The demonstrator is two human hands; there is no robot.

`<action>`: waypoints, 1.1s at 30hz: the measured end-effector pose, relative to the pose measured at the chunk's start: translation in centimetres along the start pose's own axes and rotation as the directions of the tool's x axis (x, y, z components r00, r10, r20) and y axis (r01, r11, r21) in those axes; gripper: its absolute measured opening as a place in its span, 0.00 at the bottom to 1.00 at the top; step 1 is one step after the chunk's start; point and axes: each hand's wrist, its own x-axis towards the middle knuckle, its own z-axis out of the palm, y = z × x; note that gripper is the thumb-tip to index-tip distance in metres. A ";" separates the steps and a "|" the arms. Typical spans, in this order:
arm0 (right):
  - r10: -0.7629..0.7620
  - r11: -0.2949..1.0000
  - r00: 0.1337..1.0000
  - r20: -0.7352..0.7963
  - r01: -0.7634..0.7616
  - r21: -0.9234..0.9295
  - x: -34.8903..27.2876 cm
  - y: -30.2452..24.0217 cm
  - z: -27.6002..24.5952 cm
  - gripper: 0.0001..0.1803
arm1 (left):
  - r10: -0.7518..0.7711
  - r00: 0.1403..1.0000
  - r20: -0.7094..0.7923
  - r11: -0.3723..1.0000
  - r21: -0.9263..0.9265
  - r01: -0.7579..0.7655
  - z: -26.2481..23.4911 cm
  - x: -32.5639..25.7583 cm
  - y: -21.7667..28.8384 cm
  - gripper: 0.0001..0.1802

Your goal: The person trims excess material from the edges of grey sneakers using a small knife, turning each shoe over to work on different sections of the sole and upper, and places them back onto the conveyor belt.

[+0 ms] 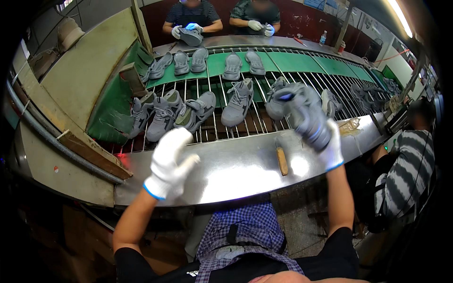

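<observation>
My right hand [334, 145], in a white knit glove with a blue cuff, grips a grey sneaker [307, 118] above the front of the rack. That shoe is blurred by motion. Gloved the same way, my left hand [171, 162] hangs over the left part of the metal ledge, fingers apart and nothing in it. Just beyond it, grey lace-up sneakers [163, 115] stand on the rods, with one more [237, 102] near the middle. A wooden-handled tool [281, 158] lies on the ledge between my hands, its blade end toward the rack.
Green belt [214, 66] carries several grey shoe soles [232, 66] behind the rods. Across the line, two gloved people [193, 23] handle shoe parts. Another person in a striped top [408, 165] sits at right. A wooden-edged green side panel [106, 113] bounds the left.
</observation>
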 end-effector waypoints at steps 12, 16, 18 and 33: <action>-0.420 -0.450 0.764 0.489 0.293 -0.844 25.9 0.6 7.1 0.42 | -0.242 0.920 0.308 0.928 0.351 0.126 13.2 16.7 -21.8 0.38; -0.147 -0.514 0.943 0.297 0.184 -0.838 37.9 3.7 10.2 0.39 | -0.323 0.849 0.418 0.901 0.410 0.141 25.5 23.6 -25.8 0.41; -0.195 -0.516 0.929 0.313 0.174 -0.839 43.6 5.7 7.5 0.38 | -0.356 0.771 0.528 0.912 0.375 0.164 30.4 27.2 -25.2 0.45; -0.260 -0.250 0.879 0.399 0.338 -0.907 44.9 5.0 10.2 0.38 | -0.268 0.885 0.380 0.958 0.200 0.204 33.8 28.0 -27.5 0.36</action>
